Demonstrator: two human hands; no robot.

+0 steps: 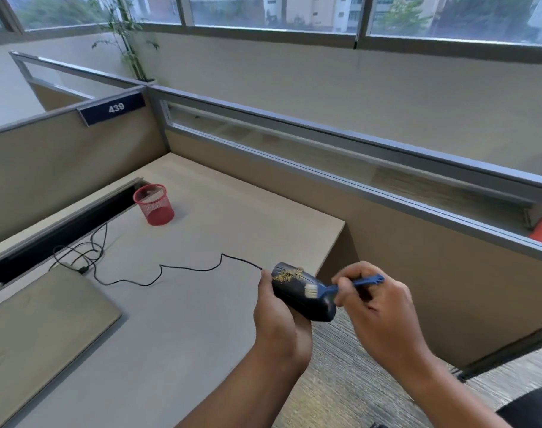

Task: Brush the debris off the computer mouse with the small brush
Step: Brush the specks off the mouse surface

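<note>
A dark wired computer mouse (300, 299) is held up off the desk near its right edge, with my left hand (279, 316) gripping it from the left and below. Yellowish debris (286, 274) lies on the mouse's far end. My right hand (377, 307) pinches a small blue brush (356, 284) by its handle. The brush's pale bristles (310, 290) rest on the middle of the mouse's top, just short of the debris. The mouse's black cable (186, 268) trails left across the desk.
A beige desk (201, 319) ends just under my hands, with carpet floor to the right. A red mesh cup (154, 204) stands at the back left. A closed laptop (44, 322) lies at the front left. Partition walls enclose the desk.
</note>
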